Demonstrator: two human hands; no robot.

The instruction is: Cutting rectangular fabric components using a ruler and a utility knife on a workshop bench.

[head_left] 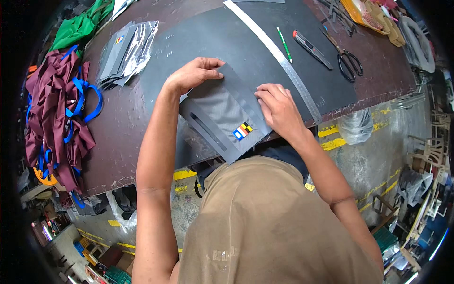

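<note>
Flat on the near edge of the bench (118, 142) lies a grey fabric pouch (222, 116) with a small patch of coloured squares (242, 130) at its 5 o'clock corner, and both hands press on it. At the pouch's 11 o'clock corner the left hand (195, 72) rests with fingers curled down over the top edge, pinching nothing that can be made out. At 2 o'clock the right hand (279, 106) lies open and flat, fingertips on the pouch's side edge. The hands are apart, the pouch between them (neither one lifts it). Under the pouch spreads a large dark sheet (222, 42). A long steel ruler (279, 57) crosses that sheet at 1 o'clock of the pouch, just beside the right hand; beyond it lie a green pencil (284, 44), a utility knife (312, 48) and black scissors (347, 59). At 9 o'clock, well apart, sits a heap of maroon cloth with blue straps (56, 109), with clear-wrapped grey pieces (127, 52) at 10 o'clock.
</note>
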